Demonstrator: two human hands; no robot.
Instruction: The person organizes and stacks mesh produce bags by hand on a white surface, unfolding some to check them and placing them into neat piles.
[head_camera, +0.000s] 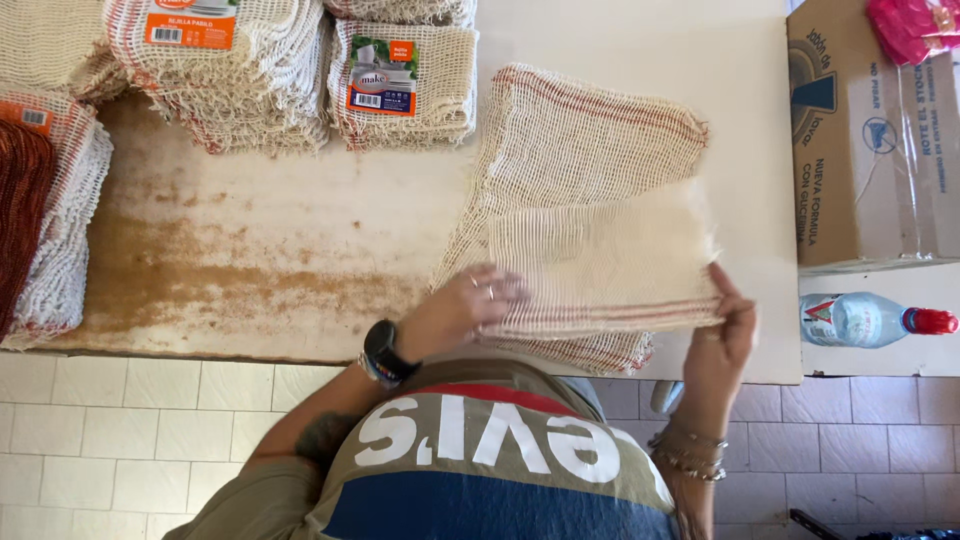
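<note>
A cream mesh cloth with red edge stripes (590, 140) lies spread on the worn white table (250, 260). A folded part of this cloth (605, 260) lies over its near half. My left hand (462, 308), with rings and a black wristwatch, presses flat on the fold's left end. My right hand (725, 335), wearing bracelets, grips the fold's right edge at the table's front.
Stacks of folded mesh cloths with orange labels (405, 80) (225, 60) sit at the back. A dark red mesh bundle (20, 210) lies at the left. A cardboard box (865, 130) and a lying plastic bottle with a red cap (870, 320) are at the right. Tiled floor below.
</note>
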